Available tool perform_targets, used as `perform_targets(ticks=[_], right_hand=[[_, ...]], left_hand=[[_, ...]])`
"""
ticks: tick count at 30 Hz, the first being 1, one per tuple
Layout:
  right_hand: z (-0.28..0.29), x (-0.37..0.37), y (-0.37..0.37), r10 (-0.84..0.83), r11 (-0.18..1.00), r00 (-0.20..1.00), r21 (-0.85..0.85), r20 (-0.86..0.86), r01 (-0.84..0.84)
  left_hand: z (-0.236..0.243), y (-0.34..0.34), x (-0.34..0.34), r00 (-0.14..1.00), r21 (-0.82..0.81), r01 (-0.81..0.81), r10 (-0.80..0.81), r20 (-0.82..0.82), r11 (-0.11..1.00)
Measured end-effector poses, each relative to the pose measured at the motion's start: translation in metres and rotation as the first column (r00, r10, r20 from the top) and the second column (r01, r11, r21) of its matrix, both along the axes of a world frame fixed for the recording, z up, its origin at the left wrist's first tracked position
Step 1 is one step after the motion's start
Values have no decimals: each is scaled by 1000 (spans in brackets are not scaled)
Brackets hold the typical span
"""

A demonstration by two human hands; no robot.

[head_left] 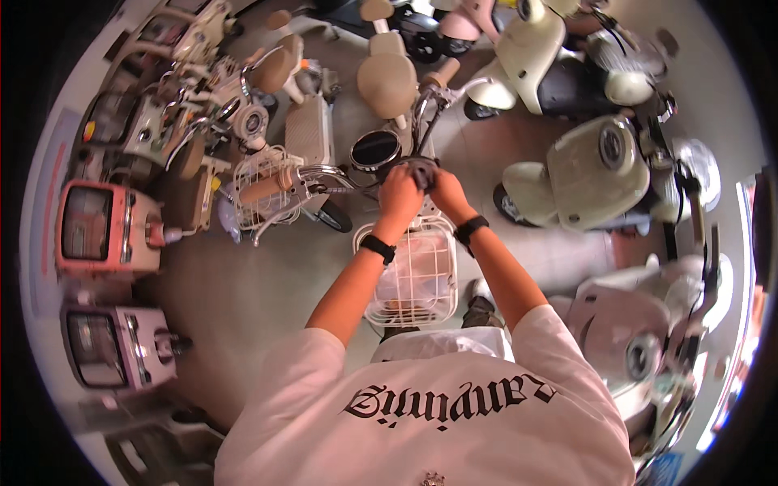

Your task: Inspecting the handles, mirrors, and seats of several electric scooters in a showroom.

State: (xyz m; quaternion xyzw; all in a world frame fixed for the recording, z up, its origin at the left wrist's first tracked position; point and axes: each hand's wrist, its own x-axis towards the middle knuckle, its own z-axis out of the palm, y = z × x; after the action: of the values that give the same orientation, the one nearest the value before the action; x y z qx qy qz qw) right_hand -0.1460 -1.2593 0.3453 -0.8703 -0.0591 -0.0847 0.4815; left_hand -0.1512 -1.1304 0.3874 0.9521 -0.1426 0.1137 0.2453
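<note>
In the head view, my left hand (400, 193) and my right hand (446, 193) are raised together at the front of a scooter. Fingers of both are curled round a dark grey object (421, 172) between them, whose exact kind I cannot make out. Just beyond it are the round black mirror (374, 150) and the handlebar with a tan grip (442, 74). Below my hands, between my forearms, sits the scooter's white wire basket (409, 271) with something pale and translucent inside. The tan seat (385, 85) stands behind the mirror.
Scooters crowd around me: one with a wire basket (263, 186) at left, pink (121, 231) and lilac (121, 347) ones at far left, cream (592, 182) and grey (612, 328) ones at right, more at the back. Grey floor (243, 292) shows between them.
</note>
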Motion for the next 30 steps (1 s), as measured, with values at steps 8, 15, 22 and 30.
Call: perform_targets(ticks=[8,15,22,30], right_hand=[[-97,-89,-88,97,989,843,-44,-529,-142],[-88,-134,-103,505,808,671,24,-543,-588],[18,-124,-54,707,617,642,-183,-296,-765],[117,-9,39,822,569,464,-427,331,-703]], left_hand=[[-71,-69,-22,908,563,415,-290,-302,715],[-81,2,-139,661,-54,186,-165,-732,981],[-38,31,-193,814,-442,-272,-41,-580,855],[36,65,-150,892,-653,-408,431,-137,637]])
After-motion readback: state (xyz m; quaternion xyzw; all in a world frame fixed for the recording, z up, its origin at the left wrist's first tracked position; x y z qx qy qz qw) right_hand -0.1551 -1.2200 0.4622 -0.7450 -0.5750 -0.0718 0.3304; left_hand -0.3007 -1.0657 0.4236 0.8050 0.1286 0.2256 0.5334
